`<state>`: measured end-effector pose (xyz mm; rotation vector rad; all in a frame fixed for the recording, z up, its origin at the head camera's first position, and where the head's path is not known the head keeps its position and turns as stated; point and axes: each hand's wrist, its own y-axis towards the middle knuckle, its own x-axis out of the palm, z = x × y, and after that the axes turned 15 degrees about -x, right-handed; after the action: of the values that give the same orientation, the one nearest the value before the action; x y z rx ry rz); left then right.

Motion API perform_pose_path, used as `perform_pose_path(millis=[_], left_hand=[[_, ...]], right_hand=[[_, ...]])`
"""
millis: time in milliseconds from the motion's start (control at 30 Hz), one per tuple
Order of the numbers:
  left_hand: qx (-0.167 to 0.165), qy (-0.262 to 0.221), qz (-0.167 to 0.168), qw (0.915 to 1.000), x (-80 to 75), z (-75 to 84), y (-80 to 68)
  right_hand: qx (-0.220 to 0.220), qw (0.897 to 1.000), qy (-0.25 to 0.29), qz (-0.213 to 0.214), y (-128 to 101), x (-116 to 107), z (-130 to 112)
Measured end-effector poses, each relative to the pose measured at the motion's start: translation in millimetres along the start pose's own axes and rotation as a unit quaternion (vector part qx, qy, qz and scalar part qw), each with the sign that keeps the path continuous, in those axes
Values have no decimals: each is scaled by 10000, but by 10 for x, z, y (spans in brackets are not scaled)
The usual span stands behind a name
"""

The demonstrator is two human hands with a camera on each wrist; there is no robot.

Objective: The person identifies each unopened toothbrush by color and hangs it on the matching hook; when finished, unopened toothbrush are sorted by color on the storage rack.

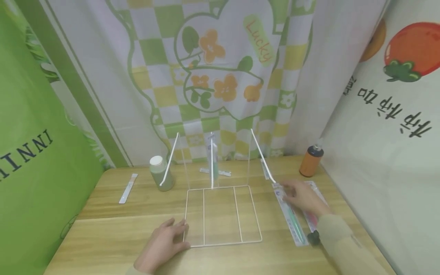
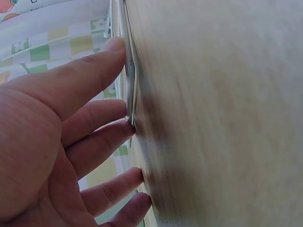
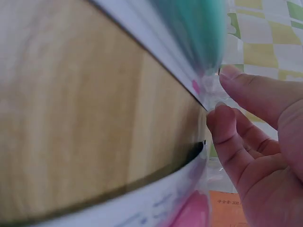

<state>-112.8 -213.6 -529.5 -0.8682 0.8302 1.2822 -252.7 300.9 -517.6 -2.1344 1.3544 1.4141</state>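
A white wire rack [image 1: 204, 214] stands on the table, its flat base towards me and three prongs rising behind. My left hand [image 1: 164, 241] [image 2: 71, 127] rests at the base's near left corner, fingers loosely extended, thumb and fingertips touching the wire. A slim blister pack with a green toothbrush-like thing [image 1: 292, 217] lies right of the rack. Its far end meets my right hand [image 1: 304, 196] [image 3: 265, 137]. Thumb and bent index finger are close about that end in the right wrist view; whether they pinch it is unclear. A similar pack [image 1: 213, 156] hangs on the middle prong.
A pink blister pack [image 1: 312, 219] lies partly under my right forearm. An orange bottle [image 1: 311, 162] stands back right, a green jar with a white lid [image 1: 160, 175] back left. Thin white strips [image 1: 128, 189] lie left and behind the rack. Curtains close in the table.
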Motion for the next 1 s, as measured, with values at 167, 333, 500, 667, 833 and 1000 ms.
perform_pose_path(millis=[167, 333, 500, 667, 833, 1000], left_hand=[[69, 1, 61, 10000, 25, -6, -12], [42, -32, 61, 10000, 21, 3, -16], [-14, -52, 27, 10000, 3, 17, -20], [-43, -76, -10, 10000, -11, 26, -23], [-28, -58, -14, 10000, -17, 24, -19], [-38, -46, -27, 10000, -3, 19, -20]], right_hand=[[61, 10000, 4, -45, -35, 38, 20], [-50, 10000, 4, -76, -23, 44, 19], [-193, 9997, -80, -161, 11, 63, 19], [105, 9997, -60, -218, 37, 87, 4], [231, 9996, -60, -161, 37, 97, -11], [180, 9998, -94, -35, 25, 97, 4]])
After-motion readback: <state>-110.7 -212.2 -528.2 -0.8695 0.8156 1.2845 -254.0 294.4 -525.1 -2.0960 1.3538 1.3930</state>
